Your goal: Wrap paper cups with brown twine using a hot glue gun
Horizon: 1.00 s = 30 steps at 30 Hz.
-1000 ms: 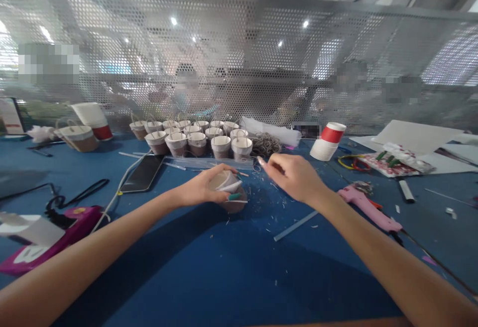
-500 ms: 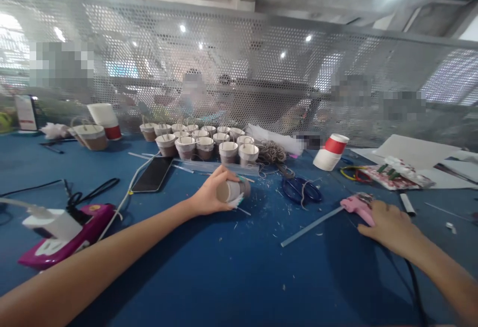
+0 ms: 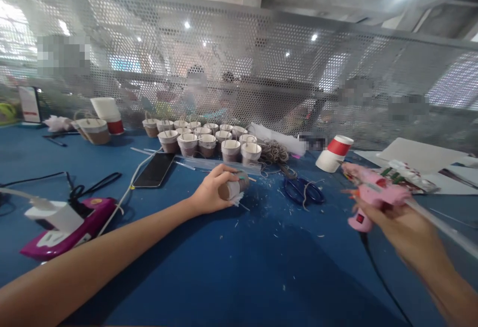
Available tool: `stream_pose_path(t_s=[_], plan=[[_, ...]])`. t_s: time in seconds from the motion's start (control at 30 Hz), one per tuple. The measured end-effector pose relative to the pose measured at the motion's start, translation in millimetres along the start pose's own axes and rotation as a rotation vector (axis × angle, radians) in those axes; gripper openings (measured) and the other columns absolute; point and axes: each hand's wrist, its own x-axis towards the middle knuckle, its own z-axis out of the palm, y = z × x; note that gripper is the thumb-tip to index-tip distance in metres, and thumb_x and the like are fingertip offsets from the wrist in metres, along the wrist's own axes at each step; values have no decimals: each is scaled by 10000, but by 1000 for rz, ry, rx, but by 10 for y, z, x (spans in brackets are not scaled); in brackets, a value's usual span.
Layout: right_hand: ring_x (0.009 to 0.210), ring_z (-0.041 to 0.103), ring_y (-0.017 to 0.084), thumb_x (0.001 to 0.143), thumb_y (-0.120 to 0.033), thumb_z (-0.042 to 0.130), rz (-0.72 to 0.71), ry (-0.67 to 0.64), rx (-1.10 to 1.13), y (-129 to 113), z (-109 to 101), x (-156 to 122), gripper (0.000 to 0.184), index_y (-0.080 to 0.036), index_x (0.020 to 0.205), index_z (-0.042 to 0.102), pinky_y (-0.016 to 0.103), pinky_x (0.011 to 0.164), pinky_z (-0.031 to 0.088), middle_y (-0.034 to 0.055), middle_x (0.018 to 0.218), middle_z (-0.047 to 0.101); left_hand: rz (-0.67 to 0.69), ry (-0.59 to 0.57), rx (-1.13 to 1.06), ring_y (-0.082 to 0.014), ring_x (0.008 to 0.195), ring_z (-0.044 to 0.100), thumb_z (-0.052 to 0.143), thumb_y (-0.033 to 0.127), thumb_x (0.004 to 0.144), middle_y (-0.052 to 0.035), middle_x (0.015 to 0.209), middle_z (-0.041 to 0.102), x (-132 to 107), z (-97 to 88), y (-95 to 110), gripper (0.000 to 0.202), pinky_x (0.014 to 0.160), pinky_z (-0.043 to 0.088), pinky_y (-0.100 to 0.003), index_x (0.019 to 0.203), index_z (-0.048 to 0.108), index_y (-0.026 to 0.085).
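My left hand [image 3: 209, 193] is closed around a small paper cup [image 3: 232, 188] lying on its side on the blue table [image 3: 231, 272], its open mouth turned toward me. My right hand [image 3: 401, 227] grips a pink hot glue gun [image 3: 368, 193] and holds it lifted above the table at the right, nozzle pointing left, with a glue stick jutting out behind it. Blue-handled scissors [image 3: 303, 191] lie between the two hands. Behind the left hand stands a cluster of several small wrapped cups [image 3: 209, 140] with string handles.
A phone [image 3: 155, 169] lies left of the cup. A magenta glue gun [image 3: 67, 227] and a white plug sit at the left. A twine bundle [image 3: 274, 153], a stack of red-banded cups [image 3: 333, 153] and white sheets [image 3: 418, 155] lie further back. A perforated metal screen closes off the far edge.
My right hand took hold of the pink glue gun where it lay on the table and raised it. My left hand kept the cup, tipping it onto its side.
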Motion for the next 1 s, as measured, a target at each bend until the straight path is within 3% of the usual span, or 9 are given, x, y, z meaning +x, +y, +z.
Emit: stream_pose_path(t_s=[0.07,0.13,0.23,0.33,0.43,0.57,0.8,1.0], plan=[[917,692,280,872,-445,544,28,-192,451,-243,50,18,270,-236,1014,640,362,772,564,181,1006,703,-28,-31,17,-287,1108,550,763,170,580,-112,1168,528,6,-6,1,502,930,487,-491,1030,545,208],[919,686,283,827,-441,634,-26,-368,734,-504,126,63,301,-222,1029,671,384,777,571,156,1031,704,-28,-62,31,-291,1111,544,769,183,572,-111,1172,529,10,-14,8,500,940,477,-495,1019,546,204],[897,687,244,822,-428,657,-190,-615,813,-844,272,144,316,-186,1024,684,354,786,573,128,998,702,-6,-66,33,-275,1089,548,754,224,619,-109,1154,540,12,-19,35,436,937,476,-478,1002,548,198],[748,682,192,850,-437,630,-346,-732,870,-1004,443,178,351,-166,1073,638,348,738,578,68,793,688,15,-45,28,-245,1038,560,720,235,675,-97,1109,558,14,-12,67,337,919,486,-442,964,551,195],[512,582,132,841,-466,632,-338,-779,1029,-955,594,145,362,-174,1050,585,290,515,538,-9,607,605,28,-61,36,-240,1042,558,705,228,689,-88,1102,576,16,-5,84,370,932,478,-428,1022,544,207],[359,454,74,848,-442,613,-227,-748,1063,-789,695,92,284,-183,955,564,234,333,389,-3,628,616,-12,-90,103,-245,1036,558,699,252,697,-94,1092,584,5,1,84,531,923,479,-423,1181,486,200],[374,468,71,771,-367,681,-304,-790,882,-818,728,11,350,-199,1029,513,229,329,408,14,725,662,98,-107,139,-281,1202,505,718,311,705,-144,1276,497,-29,38,62,591,990,461,-462,1225,457,207],[571,594,133,710,-241,724,-323,-710,838,-872,761,-114,383,-220,992,466,263,466,480,-12,741,613,150,-116,169,-283,1169,528,712,313,712,-131,1223,568,-17,28,64,636,980,463,-475,1270,429,195]])
